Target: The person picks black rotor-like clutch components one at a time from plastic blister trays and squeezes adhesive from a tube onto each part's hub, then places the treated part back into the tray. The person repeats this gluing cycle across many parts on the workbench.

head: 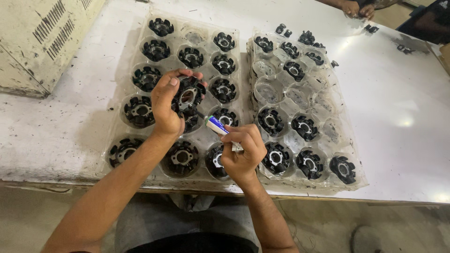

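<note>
The stator [188, 96], a black ring with wound poles, sits at centre-left of the frame, lifted just above the left tray [123, 79] and gripped by the left hand [166, 105], whose fingers curl tightly around its rim. The right hand [241, 152], lower centre, is closed around a small tube [216, 125] with a white-and-green body, its nozzle pointing up-left toward the stator's lower edge; whether the tip touches it I cannot tell.

The left tray looks nearly full, with one pocket near its top empty. The right tray [349, 185] holds stators along its lower rows and top, with several clear pockets bare in the middle and right. A few loose black parts [283, 30] lie on the table [403, 107] at upper right, where another person's hand [356, 8] shows at the frame's top edge. How many stators are already treated cannot be read here.
</note>
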